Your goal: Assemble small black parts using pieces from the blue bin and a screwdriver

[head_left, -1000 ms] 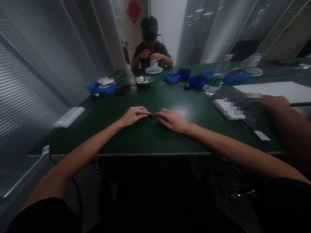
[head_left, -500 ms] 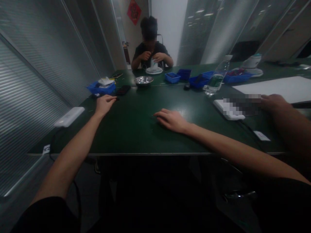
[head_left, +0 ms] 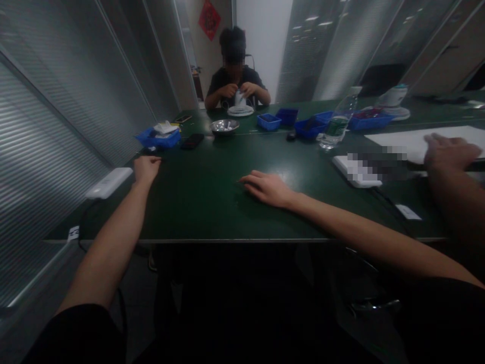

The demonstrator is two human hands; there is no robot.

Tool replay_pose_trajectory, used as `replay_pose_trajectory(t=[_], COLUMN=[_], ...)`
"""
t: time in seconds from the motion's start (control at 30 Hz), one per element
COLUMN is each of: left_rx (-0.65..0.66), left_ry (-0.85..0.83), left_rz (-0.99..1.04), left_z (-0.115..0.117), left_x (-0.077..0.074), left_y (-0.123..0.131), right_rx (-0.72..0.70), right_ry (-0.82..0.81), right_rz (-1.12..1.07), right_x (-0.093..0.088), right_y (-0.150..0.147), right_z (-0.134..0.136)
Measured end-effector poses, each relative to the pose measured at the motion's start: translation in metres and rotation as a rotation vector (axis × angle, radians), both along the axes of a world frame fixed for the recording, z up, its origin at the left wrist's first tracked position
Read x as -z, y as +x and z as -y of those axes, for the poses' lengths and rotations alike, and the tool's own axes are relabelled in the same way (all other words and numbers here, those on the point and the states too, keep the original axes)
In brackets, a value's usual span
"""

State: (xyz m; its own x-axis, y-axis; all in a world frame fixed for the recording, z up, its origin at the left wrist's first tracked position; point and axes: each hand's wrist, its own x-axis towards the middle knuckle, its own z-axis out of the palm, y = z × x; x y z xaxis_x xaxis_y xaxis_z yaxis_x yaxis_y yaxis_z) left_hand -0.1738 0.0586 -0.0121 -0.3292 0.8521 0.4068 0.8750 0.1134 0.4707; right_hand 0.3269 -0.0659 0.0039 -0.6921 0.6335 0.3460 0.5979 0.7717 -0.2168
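Note:
My left hand is stretched out to the left part of the green table, just short of a blue bin. Its fingers are curled in a pinch on a small dark thing that I cannot make out. My right hand lies flat on the table near the middle, fingers stretched out, holding nothing. A tiny dark speck lies by its fingertips.
A white power strip sits by the left edge. Further back are a black phone, a metal bowl, several blue bins and a water bottle. A person sits at the far end. Another person's hand rests on a white sheet at right.
My left hand left the centre, where it met my right hand, and swung left toward the blue bin, still pinched. The other person's hand shifted right onto the white sheet.

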Motion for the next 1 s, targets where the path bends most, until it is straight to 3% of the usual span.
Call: replay_pose_trajectory(t=[0.1,0.27,0.43,0.57,0.7,1.0], left_rx=[0.103,0.5,0.962,1.208,1.317,1.303], left_ry=[0.055,0.181,0.065,-0.016,-0.055,-0.053], left_rz=[-0.018,0.008,0.09,0.148,0.166,0.165], left_z=[0.0,0.011,0.038,0.059,0.07,0.069], left_x=[-0.003,-0.007,-0.009,-0.007,-0.004,-0.003], left_y=[0.014,0.068,0.138,0.18,0.199,0.198], right_rx=[-0.003,-0.002,0.006,0.007,0.003,0.008], right_ry=[0.006,0.004,-0.007,0.0,0.001,-0.003], right_rz=[0.003,0.007,0.013,0.01,0.035,0.04], right_x=[0.0,-0.001,-0.001,-0.001,-0.001,-0.001], right_y=[0.0,0.0,0.0,-0.001,-0.001,-0.001], right_z=[-0.001,0.0,-0.001,-0.001,-0.001,-0.002])
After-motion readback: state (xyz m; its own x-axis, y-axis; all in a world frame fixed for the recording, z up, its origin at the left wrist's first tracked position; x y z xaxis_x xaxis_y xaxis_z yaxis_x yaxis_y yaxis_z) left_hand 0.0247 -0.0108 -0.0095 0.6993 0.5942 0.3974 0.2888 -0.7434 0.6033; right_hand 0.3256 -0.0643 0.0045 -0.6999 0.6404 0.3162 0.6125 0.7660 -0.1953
